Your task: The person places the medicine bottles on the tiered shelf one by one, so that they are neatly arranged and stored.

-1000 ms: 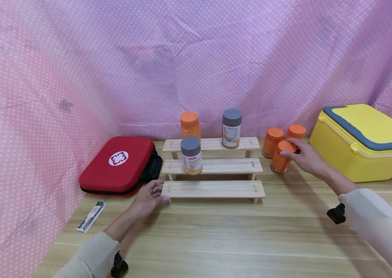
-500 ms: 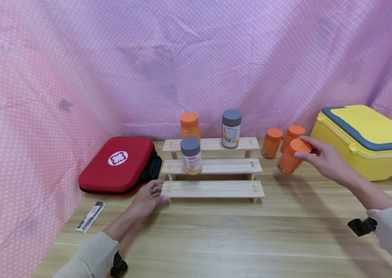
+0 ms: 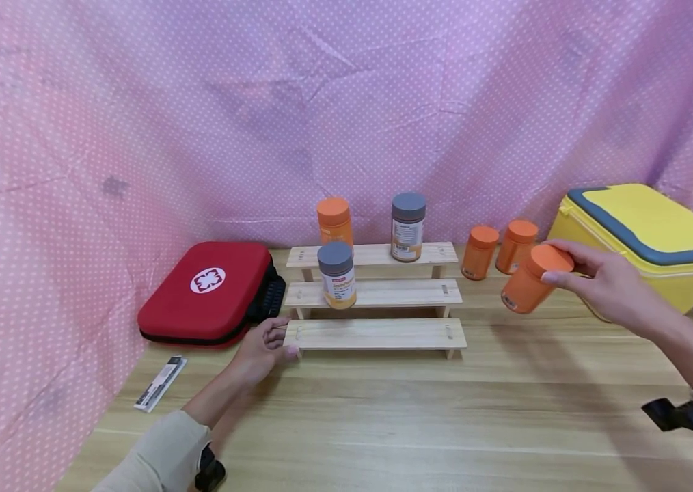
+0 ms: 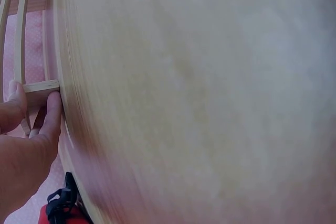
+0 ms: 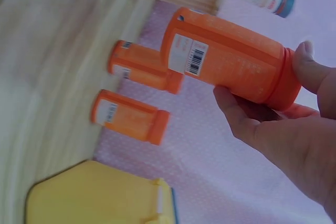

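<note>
My right hand (image 3: 611,280) grips an orange pill bottle (image 3: 534,280) by its lid end, tilted and lifted over the table. In the right wrist view the bottle (image 5: 226,56) shows a white barcode label, with thumb and fingers round the cap. My left hand (image 3: 260,350) pinches the left end of the lowest tier of a three-tier wooden rack (image 3: 377,335); in the left wrist view thumb and fingers (image 4: 51,116) lie about its leg. A grey-capped bottle (image 3: 338,277) stands on the middle tier. The top tier bears an orange bottle (image 3: 334,219) and another grey-capped bottle (image 3: 408,229).
Two more orange bottles, one nearer the rack (image 3: 480,254) and one nearer the box (image 3: 516,247), stand right of the rack. Behind my right hand is a yellow box (image 3: 660,232). A red first-aid case (image 3: 205,294) and a narrow white packet (image 3: 160,384) lie at left.
My right hand has lifted the orange bottle from beside the other two, moving it right and toward me while tilting it. My left hand stays at the rack.
</note>
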{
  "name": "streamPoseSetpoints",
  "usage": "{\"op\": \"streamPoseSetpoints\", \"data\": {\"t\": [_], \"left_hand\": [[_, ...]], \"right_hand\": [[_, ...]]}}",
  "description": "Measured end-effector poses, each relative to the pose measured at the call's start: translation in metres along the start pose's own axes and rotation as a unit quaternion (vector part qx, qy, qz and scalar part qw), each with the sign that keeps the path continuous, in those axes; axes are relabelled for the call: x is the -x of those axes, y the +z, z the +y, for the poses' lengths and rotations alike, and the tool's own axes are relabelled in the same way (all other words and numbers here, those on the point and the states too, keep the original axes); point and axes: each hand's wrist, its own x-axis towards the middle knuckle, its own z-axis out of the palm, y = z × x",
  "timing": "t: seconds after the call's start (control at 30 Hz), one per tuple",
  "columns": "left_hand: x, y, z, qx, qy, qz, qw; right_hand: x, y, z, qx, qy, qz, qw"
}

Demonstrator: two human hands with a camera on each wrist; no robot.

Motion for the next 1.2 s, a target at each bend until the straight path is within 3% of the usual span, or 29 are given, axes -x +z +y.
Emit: {"op": "streamPoseSetpoints", "data": {"t": [0.27,0.43,0.57,0.77,1.0,1.2], "left_hand": [[0.001,-0.001,0.0,-0.001,0.008,-0.002,1.0],[0.002,-0.002,0.001,-0.002,0.008,0.0,1.0],[0.003,-0.001,0.002,0.002,0.011,-0.001,0.9999],[0.002,-0.001,0.002,0.004,0.015,-0.004,0.9999],[0.0,0.0,-0.001,0.004,0.003,-0.003,1.0],[0.0,-0.001,0.0,0.002,0.001,-0.003,1.0]], "right_hand": [[-0.004,-0.004,-0.031,-0.008,-0.036,0.016,0.9992],[-0.015,0.008,-0.052,-0.026,-0.07,0.014,0.9971],[-0.025,0.023,-0.07,-0.02,-0.069,-0.006,0.9974],[-0.041,0.046,-0.09,-0.008,-0.084,-0.068,0.9941],[-0.062,0.074,-0.097,-0.021,-0.097,-0.11,0.989],[-0.072,0.088,-0.1,-0.035,-0.071,-0.136,0.9875]]}}
